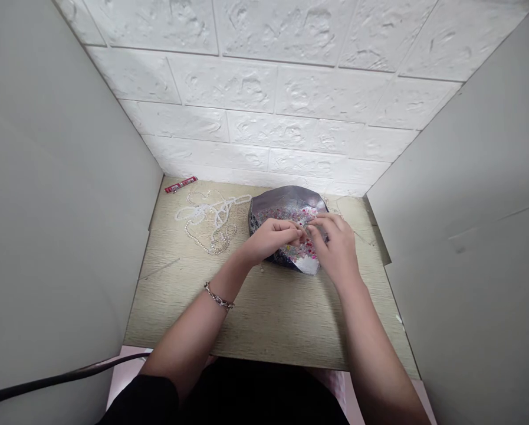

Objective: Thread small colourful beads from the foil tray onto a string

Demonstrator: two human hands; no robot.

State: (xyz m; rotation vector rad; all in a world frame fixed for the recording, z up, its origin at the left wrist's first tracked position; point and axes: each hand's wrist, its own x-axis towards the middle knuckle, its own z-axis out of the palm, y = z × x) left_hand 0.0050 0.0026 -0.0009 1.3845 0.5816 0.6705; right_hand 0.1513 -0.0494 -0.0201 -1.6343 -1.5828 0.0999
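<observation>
An opened silvery-purple foil bag [286, 199] lies toward the back of the table, with many small pink, red and clear beads [296, 255] in it. Over the bag, my left hand [273, 239] is closed in a pinch, thumb against the curled fingers. My right hand [335, 245] faces it from the other side, thumb and fingertips drawn together. The fingertips of both hands come close to each other above the beads. Whatever they pinch is too small to make out. A chain bracelet [219, 297] circles my left wrist.
Strings of white and pearly beads [215, 218] lie left of the bag. A small red packet [181, 185] rests at the back left corner. A thin needle-like piece [160, 268] lies near the left edge. Grey panels [476, 236] and a white brick-patterned wall [268, 88] enclose the table.
</observation>
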